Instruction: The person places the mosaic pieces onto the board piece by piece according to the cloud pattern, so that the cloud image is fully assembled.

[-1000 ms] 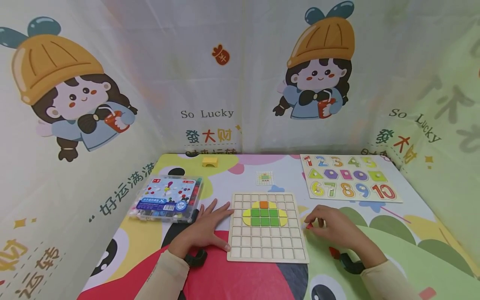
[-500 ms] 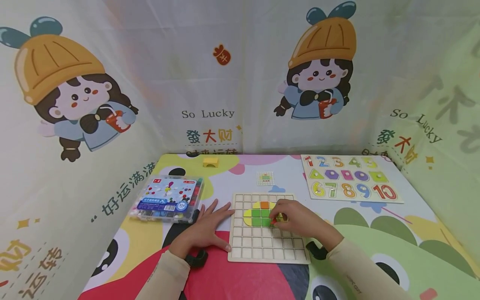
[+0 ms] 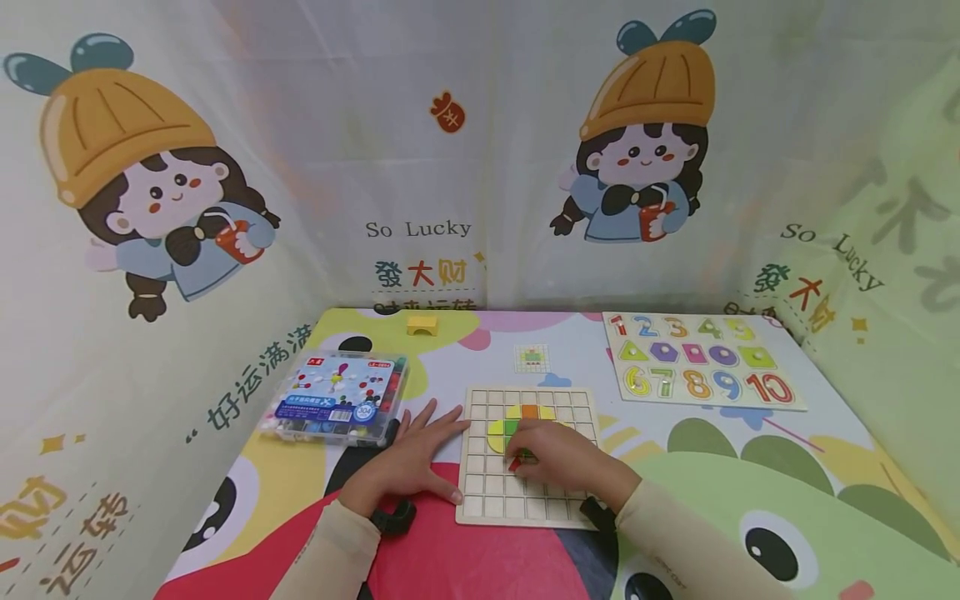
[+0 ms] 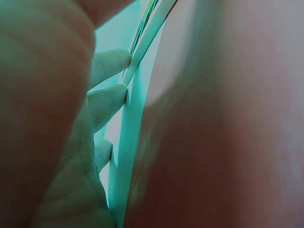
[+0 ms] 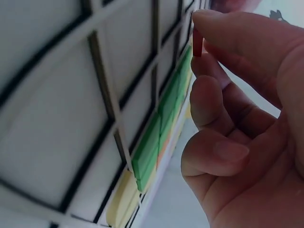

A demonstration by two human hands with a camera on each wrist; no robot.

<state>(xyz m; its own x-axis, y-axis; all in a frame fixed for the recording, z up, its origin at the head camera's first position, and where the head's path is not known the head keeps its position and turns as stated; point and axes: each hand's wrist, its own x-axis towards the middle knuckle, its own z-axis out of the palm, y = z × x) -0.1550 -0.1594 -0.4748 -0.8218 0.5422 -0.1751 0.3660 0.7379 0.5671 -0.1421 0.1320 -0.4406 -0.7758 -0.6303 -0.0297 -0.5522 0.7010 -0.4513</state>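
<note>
A wooden grid board (image 3: pixel 495 504) lies on the table, its upper half bearing green tiles (image 3: pixel 512 427), yellow tiles (image 3: pixel 496 437) and an orange tile (image 3: pixel 529 412). Between thumb and index finger my right hand (image 3: pixel 562 454) pinches a small red tile (image 5: pixel 197 43), low over the cells just below the green tiles. That hand hides the right part of the pattern. My left hand (image 3: pixel 412 457) lies spread beside the board, its fingertips and thumb at the left edge. In the left wrist view, straight fingers (image 4: pixel 111 102) touch the board's side.
A clear plastic case (image 3: pixel 333 400) of colored parts sits at left. Behind the board lie a small pattern card (image 3: pixel 532 358) and a yellow arch block (image 3: pixel 422 325). A number and shape puzzle board (image 3: pixel 705 362) occupies the back right.
My right hand has carried the red tile from beside the board's right edge leftward over the grid, to below the green tiles. My left hand has stayed at the board's left edge.
</note>
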